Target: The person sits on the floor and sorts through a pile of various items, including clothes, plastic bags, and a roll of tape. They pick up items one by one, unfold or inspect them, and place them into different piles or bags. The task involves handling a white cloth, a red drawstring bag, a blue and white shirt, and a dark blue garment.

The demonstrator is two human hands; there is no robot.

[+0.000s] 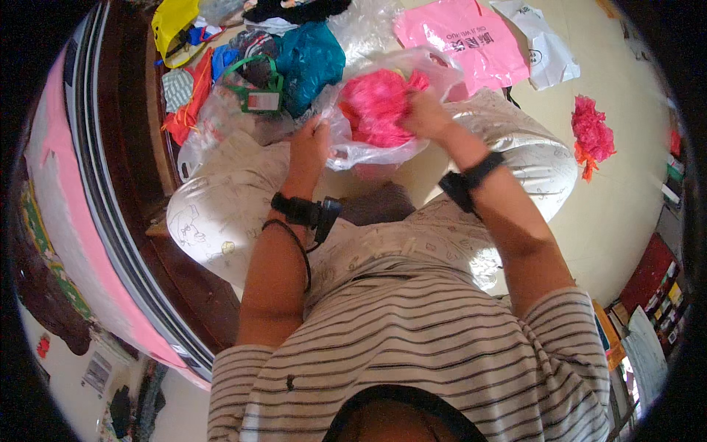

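A translucent plastic bag (pixel 353 157) lies open between my knees. My left hand (pixel 312 141) pinches its near left edge between thumb and fingers. Inside the bag's mouth is a bright pink crumpled bundle (pixel 378 105), blurred, with some red at its left side. My right hand (pixel 431 115) is closed at the right side of this bundle, with a pink tuft standing out above the fist. The fingertips of that hand are hidden.
A pink printed bag (pixel 469 41) and a white bag (pixel 541 47) lie ahead on the floor. To the left are a teal plastic bag (pixel 312 66), a green-trimmed clear pouch (pixel 259 83) and a red drawstring bag (pixel 188 121). Another pink bundle (pixel 592 130) rests right of my knee. A bed (pixel 105 221) stands left.
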